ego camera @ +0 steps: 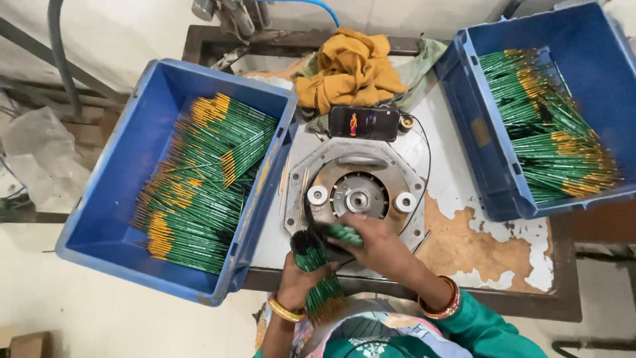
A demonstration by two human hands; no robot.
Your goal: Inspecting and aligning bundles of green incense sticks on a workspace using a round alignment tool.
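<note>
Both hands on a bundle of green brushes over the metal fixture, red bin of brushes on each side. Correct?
Not quite: in the head view the two bins, left bin and right bin, are blue, not red. The rest holds: left hand and right hand grip the brush bundle over the metal fixture.

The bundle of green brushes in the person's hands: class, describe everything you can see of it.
The bundle of green brushes is a thick sheaf of thin green sticks with dark tips at the upper end and orange-yellow ends at the lower. It lies tilted over the table's near edge, just in front of the round metal fixture. The left hand clasps its middle; the right hand covers its top.
</note>
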